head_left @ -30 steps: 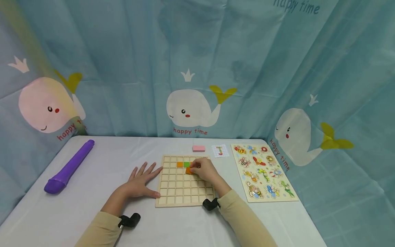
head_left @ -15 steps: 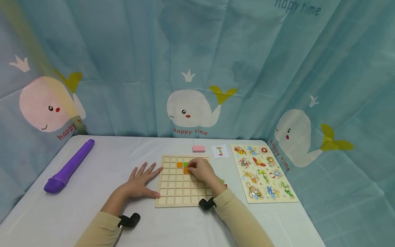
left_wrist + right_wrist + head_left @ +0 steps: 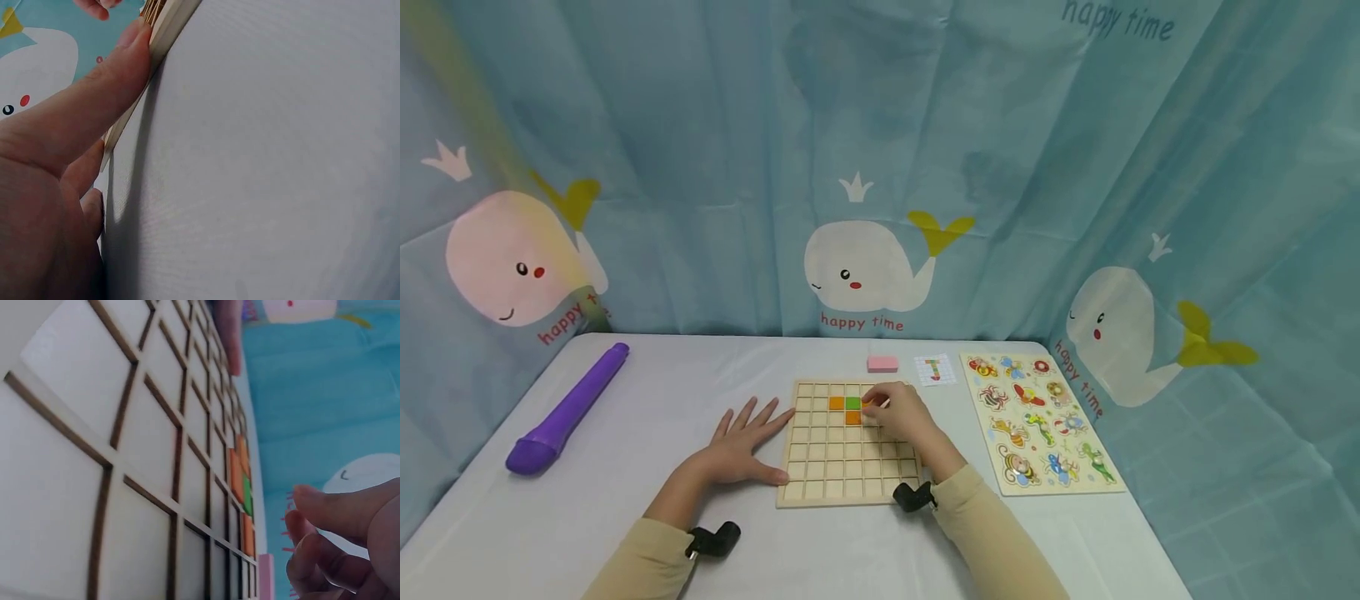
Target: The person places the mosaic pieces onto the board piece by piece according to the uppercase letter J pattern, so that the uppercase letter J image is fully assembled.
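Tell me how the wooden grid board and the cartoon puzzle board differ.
The wooden grid board is ruled into square cells, some holding orange tiles and a green tile; the cartoon puzzle board carries colourful creature pictures. The left hand touches the wooden grid board's edge and the right hand is over it, while neither touches the cartoon puzzle board. Both lie flat on the white table.

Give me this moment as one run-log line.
left hand: touches left edge of grid board | right hand: over grid board, holding nothing | set in cells: one green tile, three orange tiles
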`<state>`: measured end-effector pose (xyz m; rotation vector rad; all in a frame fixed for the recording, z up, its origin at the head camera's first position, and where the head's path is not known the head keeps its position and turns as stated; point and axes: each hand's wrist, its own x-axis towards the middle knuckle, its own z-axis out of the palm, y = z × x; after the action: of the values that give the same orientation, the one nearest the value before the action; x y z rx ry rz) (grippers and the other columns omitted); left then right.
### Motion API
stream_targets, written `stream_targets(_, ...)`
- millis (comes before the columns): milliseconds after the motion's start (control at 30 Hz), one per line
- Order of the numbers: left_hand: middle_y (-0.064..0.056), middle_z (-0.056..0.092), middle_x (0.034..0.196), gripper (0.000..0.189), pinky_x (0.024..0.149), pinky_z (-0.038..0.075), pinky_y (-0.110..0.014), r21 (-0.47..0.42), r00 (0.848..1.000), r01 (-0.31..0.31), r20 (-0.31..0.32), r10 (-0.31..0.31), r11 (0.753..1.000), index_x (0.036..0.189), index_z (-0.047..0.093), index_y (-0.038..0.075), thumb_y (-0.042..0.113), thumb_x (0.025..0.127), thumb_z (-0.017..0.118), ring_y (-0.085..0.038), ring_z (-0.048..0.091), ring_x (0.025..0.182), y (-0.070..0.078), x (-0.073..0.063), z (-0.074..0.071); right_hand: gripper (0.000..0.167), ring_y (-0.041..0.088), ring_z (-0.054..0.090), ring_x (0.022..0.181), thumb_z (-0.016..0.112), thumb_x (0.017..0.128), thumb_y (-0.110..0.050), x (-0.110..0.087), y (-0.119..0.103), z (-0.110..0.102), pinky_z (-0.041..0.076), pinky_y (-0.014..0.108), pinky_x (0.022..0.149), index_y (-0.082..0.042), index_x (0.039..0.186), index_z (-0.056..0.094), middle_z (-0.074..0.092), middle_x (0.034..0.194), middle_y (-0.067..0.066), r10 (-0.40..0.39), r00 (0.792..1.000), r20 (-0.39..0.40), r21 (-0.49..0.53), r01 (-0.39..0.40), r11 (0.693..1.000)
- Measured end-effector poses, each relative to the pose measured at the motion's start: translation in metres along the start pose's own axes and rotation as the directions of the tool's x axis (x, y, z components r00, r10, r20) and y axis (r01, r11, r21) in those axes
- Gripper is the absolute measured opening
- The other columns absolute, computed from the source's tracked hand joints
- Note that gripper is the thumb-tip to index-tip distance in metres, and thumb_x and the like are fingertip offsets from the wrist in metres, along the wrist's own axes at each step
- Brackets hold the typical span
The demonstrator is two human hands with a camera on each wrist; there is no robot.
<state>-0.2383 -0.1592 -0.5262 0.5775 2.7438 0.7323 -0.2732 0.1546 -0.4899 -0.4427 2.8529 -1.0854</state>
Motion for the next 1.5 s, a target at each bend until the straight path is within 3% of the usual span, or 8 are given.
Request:
stream_targets(567,-0.016,0.012,0.17,0.119,0.118,-0.01,-0.068,-0.011,1.0,-0.002,-0.007,0.002,1.0,0.161,0.03,0.024,0.073,0.065,0.08,-0.047,-0.006,0.154,0.0,-0.004,-0.001,0.016,0.013,0.059,0.075,0.073,0.095,-0.021,-0.034,0.013,-0.027,0.053,0.03,0.067,-0.013,0.108,0.076,0.068,0.092,-0.005,0.023,1.0,0.018,0.015,-0.023,1.0)
stream_targets(867,-0.016,0.012,0.17,0.119,0.118,-0.01,-0.068,-0.006,1.0,0.002,-0.005,-0.002,1.0,0.161,0.03,0.023,0.073,0.065,0.08,-0.047,-0.006,0.154,0.0,-0.004,-0.001,0.017,0.014,0.06,0.074,0.074,0.094,-0.017,-0.046,0.03,-0.04,0.053,0.03,0.062,-0.011,0.109,0.075,0.07,0.091,-0.004,0.048,0.999,-0.022,0.013,-0.047,0.999)
stream_targets(1500,-0.016,0.013,0.169,0.117,0.118,-0.009,-0.069,-0.001,1.0,-0.011,-0.009,0.011,1.0,0.161,0.03,0.024,0.072,0.066,0.08,-0.048,-0.005,0.154,0.003,-0.003,-0.001,0.011,0.013,0.059,0.071,0.078,0.089,-0.017,-0.072,0.072,-0.049,0.05,0.029,0.059,-0.014,0.098,0.075,0.068,0.087,-0.003,0.206,0.978,-0.041,-0.005,-0.207,0.978)
